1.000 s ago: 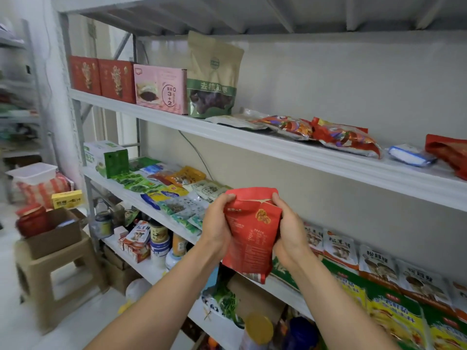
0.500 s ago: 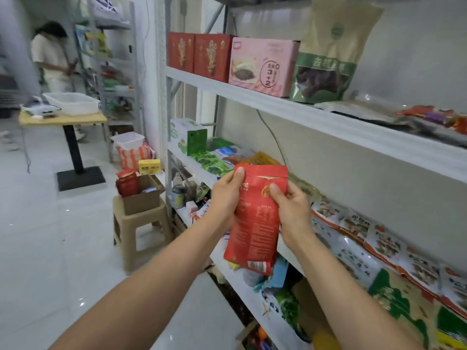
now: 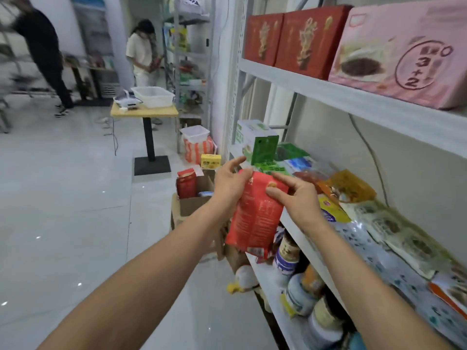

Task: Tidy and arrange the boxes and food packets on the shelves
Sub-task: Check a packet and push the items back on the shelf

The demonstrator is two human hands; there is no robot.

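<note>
Storeroom, pale tiled floor (image 3: 75,198), white metal shelving along right wall. Red food packet (image 3: 255,210) held upright in air, just in front of middle shelf's front edge (image 3: 294,231), near its left end. Left hand (image 3: 228,184) clasps packet's left side; right hand (image 3: 295,198) pinches its upper right. Top shelf (image 3: 353,99), left end: red boxes (image 3: 305,39), then pink box (image 3: 404,51).
</note>
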